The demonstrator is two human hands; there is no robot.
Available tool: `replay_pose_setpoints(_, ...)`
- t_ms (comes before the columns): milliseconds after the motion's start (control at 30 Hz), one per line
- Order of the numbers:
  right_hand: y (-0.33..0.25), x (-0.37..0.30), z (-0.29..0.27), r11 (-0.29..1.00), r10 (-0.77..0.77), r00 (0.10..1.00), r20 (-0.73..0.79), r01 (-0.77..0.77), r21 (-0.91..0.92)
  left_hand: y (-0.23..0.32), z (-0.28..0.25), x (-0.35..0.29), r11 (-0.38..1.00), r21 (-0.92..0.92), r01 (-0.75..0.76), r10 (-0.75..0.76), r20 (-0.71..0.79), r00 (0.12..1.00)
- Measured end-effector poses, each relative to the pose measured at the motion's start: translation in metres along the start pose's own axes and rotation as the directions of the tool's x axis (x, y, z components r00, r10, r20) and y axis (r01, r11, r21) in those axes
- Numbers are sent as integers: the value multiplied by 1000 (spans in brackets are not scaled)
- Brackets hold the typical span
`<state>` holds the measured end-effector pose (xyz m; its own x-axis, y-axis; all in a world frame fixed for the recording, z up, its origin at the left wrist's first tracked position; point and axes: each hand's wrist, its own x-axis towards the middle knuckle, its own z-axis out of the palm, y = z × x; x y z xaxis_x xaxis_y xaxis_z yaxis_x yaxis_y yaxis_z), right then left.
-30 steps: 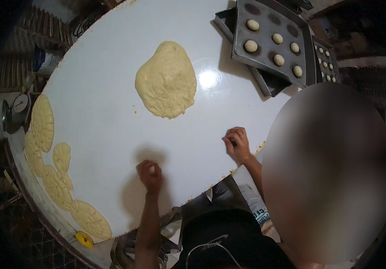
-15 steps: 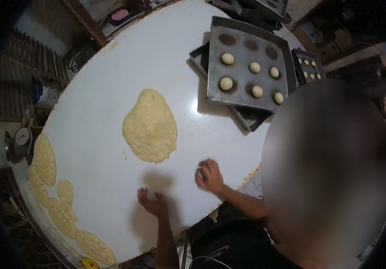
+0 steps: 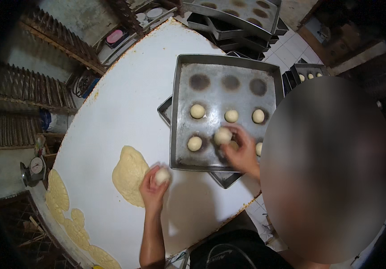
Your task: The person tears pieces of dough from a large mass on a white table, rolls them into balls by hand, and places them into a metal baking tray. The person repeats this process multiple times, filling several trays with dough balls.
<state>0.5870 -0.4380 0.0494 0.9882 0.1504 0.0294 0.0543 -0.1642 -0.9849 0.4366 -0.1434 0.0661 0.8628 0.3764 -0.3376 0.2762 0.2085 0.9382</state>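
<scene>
My left hand (image 3: 153, 190) is closed round a pale dough ball (image 3: 162, 176), just off the right side of a large flattened lump of dough (image 3: 130, 175). Over the front part of a square metal baking tray (image 3: 229, 163), the fingers of my right hand (image 3: 242, 150) grip another dough ball (image 3: 223, 136). That ball looks slightly blurred and hides part of one behind it. Several more balls sit spaced apart in the tray, among them one at the left (image 3: 197, 111). Dark round stains mark the tray's far row.
A second tray (image 3: 166, 111) lies crosswise beneath the first. More trays (image 3: 247, 32) are stacked beyond the table's far edge. Flat dough pieces (image 3: 74, 228) line the white table's (image 3: 112, 107) left edge, near a dial scale (image 3: 35, 167). A large blurred oval covers the right side.
Both hands were empty above the table; each now holds a dough ball. My right hand has moved over the tray, my left beside the lump. The whole view has shifted.
</scene>
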Motion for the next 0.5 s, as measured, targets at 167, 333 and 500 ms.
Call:
replay_pose_setpoints(167, 54, 179, -74, 830, -265, 962, -63, 194, -523, 53, 206, 195, 913, 56, -405, 354, 384, 853)
replay_pose_setpoints(333, 22, 129, -53, 858, -336, 942, -14, 300, -416, 22, 240, 289, 530, 702, -476, 376, 309, 874)
replay_pose_setpoints(500, 9, -119, -34, 919, -322, 931, 173, 351, -177, 21, 187, 169, 572, 471, -672, 530, 413, 740)
